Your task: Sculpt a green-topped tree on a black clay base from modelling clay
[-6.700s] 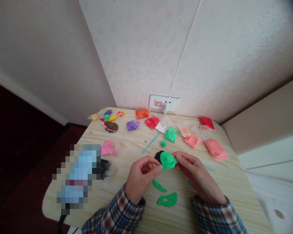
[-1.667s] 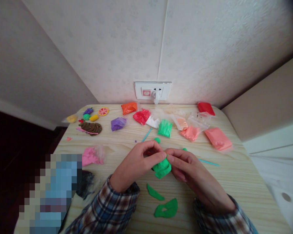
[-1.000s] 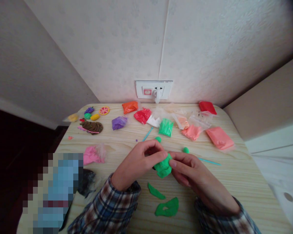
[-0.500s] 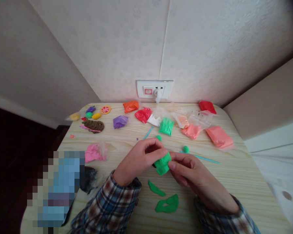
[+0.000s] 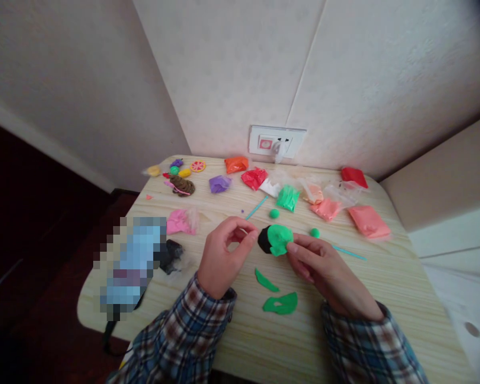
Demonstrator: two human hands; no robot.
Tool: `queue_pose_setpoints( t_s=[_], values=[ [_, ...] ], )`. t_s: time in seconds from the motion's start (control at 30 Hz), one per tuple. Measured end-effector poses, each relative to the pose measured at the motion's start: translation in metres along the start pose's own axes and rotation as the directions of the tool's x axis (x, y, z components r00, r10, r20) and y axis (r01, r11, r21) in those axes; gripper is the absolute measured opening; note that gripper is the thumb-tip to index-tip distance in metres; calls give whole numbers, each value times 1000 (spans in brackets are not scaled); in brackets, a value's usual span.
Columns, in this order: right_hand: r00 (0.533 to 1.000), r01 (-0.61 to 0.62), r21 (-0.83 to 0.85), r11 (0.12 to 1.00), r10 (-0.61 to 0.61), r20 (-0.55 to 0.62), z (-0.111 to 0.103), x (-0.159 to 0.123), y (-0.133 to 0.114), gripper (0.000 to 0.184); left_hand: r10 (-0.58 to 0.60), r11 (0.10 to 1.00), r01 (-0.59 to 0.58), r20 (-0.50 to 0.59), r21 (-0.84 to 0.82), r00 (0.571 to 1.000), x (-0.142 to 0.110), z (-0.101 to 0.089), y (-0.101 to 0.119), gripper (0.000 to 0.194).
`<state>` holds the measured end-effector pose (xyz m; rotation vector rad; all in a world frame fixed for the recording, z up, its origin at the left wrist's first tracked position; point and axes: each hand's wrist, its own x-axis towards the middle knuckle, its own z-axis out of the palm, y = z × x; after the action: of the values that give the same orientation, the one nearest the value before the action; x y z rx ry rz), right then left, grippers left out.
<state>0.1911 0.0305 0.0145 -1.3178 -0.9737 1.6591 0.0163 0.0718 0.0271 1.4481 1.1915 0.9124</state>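
Note:
My right hand (image 5: 318, 260) pinches a lump of modelling clay (image 5: 280, 240) at its right side, thumb in front. Green clay covers the lump's right part, and its left part is bare black. Beside the black end, my left hand (image 5: 230, 253) has thumb and index closed together. Whether these fingertips touch the lump or pinch a bit of clay, I cannot tell. Below the lump lie a thin green clay strip (image 5: 266, 280) and a flat green clay piece (image 5: 288, 304) with a hole. Two small green balls (image 5: 274, 214) rest beyond my hands.
Bags of coloured clay, among them a green one (image 5: 288, 197), line the table's back. Small clay shapes and a brown coil (image 5: 182, 185) lie at the back left. A blurred-out device (image 5: 134, 264) and a black clay bag (image 5: 171, 256) lie left; a blue stick (image 5: 350, 253) lies right.
The view has shifted, so the table sits further right and higher. My left fingers have moved off the green clay to the lump's black side, which now shows more. My right hand still grips it.

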Motion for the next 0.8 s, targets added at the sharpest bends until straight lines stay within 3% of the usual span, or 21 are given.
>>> queue_pose_setpoints(
  t_s=[0.17, 0.3, 0.8],
  values=[
    [998, 62, 5, 998, -62, -13, 6, 0, 2, 31, -149, 976, 172, 164, -133, 975, -8, 6, -12, 16],
    [996, 88, 7, 996, -88, -1, 8, -1, 3, 33, -184, 934, 245, 236, -260, 954, -9, 10, -16, 21],
    [990, 109, -28, 994, -112, -86, 14, 2, 8, 31, -166, 929, 211, 168, -303, 972, -8, 12, -19, 20]
  ],
)
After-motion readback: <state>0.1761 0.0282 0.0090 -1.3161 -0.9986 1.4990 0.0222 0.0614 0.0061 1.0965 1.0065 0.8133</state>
